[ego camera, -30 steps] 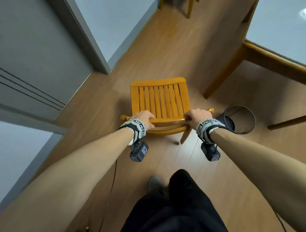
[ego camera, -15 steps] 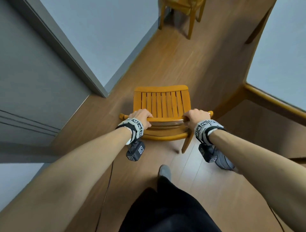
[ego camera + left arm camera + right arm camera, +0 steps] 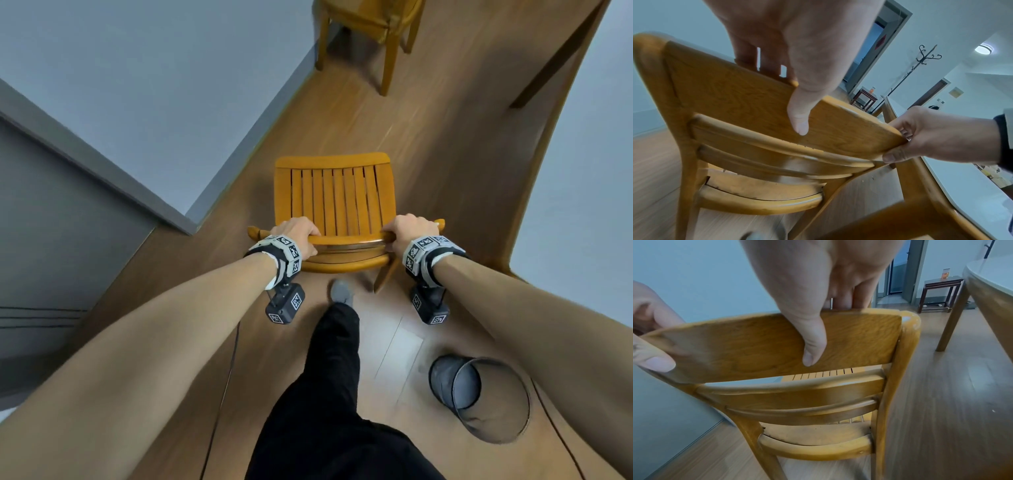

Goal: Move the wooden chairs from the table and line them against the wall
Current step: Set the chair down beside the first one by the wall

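An orange wooden chair with a slatted seat stands in front of me, its back toward me. My left hand grips the top rail at its left end, thumb on the near face and fingers over the far side. My right hand grips the same top rail at its right end in the same way. A second wooden chair stands ahead beside the grey wall.
The table with a pale top and wooden rim runs along my right, one table leg near the chair. A round grey bin sits on the floor at my lower right. A door frame juts from the left wall.
I have walked forward with the chair held by both hands. The second chair has come into view ahead, and the bin has passed from beside my right wrist to behind it.
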{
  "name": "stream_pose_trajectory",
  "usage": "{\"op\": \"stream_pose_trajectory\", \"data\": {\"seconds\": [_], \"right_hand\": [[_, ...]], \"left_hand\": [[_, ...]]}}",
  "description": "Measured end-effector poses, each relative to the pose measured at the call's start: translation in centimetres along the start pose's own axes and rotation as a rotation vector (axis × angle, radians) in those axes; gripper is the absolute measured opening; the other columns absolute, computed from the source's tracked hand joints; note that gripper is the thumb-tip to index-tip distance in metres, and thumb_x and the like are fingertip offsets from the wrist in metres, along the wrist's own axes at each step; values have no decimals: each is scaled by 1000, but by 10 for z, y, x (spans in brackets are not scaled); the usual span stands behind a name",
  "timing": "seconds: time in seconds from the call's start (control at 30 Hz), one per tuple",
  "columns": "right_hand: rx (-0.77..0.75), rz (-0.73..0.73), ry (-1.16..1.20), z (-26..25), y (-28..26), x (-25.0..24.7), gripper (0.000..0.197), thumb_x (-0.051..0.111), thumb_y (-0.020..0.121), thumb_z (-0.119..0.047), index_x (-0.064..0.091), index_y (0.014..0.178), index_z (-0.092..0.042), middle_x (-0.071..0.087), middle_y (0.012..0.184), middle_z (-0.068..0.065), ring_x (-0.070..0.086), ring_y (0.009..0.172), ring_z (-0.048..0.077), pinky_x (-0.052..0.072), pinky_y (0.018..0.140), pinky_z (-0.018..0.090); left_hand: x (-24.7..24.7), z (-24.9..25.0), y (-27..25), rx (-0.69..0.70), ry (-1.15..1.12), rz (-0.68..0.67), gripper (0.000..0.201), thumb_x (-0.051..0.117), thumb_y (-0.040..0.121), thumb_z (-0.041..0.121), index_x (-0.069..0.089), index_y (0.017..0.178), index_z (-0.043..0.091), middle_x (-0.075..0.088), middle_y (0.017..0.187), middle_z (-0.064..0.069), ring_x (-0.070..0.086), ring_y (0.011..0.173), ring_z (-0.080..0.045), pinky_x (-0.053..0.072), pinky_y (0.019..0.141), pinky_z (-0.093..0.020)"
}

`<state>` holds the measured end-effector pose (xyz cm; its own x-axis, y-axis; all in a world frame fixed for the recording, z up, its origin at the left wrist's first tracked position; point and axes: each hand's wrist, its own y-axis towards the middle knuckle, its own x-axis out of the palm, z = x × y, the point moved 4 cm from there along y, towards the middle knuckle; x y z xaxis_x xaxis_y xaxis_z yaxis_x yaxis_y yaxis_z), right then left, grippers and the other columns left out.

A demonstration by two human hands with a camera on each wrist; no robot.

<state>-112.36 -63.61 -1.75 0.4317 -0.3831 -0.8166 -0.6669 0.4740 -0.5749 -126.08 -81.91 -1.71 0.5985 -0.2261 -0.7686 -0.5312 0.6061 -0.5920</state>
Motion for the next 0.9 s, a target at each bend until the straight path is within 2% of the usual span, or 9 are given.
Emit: {"op": "stream_pose_trajectory", "data": {"seconds": [0.17,0.4,0.5,0.57,0.63,0.73,0.8,0.9], "right_hand": [[-2,-23,-2,27,101,-69,30,69,92,-27,68,121,-34,68,111,2,65,104,28,49,78,36],[-5,-41,-18,63,224,-163,34,66,91,-18,69,119,-37,68,108,3,65,101,29,55,80,38],[-15,-55,-33,78,269,-205,42,68,90,-18,66,126,-39,68,113,3,64,106,30,55,84,39],[-34,-51,-40,88,299,-229,44,68,89,-15,66,127,-39,68,112,3,65,105,29,52,80,36],[-62,-49,-48,98,330,-255,44,70,88,-15,67,126,-38,68,112,3,65,104,29,50,78,35],[-118,-47,-64,110,376,-292,45,73,87,-16,66,127,-37,67,115,2,64,107,28,53,84,38],[-170,-49,-90,118,405,-314,45,72,87,-17,66,127,-36,67,115,2,64,107,28,52,83,36],[-246,-66,-155,127,450,-345,42,73,88,-20,66,127,-34,67,112,1,64,104,26,50,81,35]], "left_hand": [[-65,23,106,-21,-14,6,45,72,90,32,60,133,31,66,122,1,63,107,-25,52,87,-40],[-152,60,226,-20,-33,2,46,70,90,32,58,135,32,65,123,2,63,105,-24,52,87,-41],[-184,75,268,-40,-59,30,45,71,90,32,59,134,32,67,119,1,63,103,-24,52,87,-41],[-202,86,291,-56,-67,30,45,71,90,32,59,133,32,68,117,0,64,101,-24,52,87,-41],[-222,95,317,-81,-75,47,45,71,89,33,60,133,32,68,116,1,65,101,-24,53,87,-41],[-250,109,355,-131,-119,67,41,71,90,33,62,130,32,69,107,3,65,92,-21,54,81,-38],[-266,118,379,-151,-151,74,36,71,90,32,66,126,31,69,101,4,65,89,-20,54,82,-38],[-285,129,416,-190,-161,77,33,70,90,32,67,123,31,68,103,5,65,91,-21,54,84,-39]]}}
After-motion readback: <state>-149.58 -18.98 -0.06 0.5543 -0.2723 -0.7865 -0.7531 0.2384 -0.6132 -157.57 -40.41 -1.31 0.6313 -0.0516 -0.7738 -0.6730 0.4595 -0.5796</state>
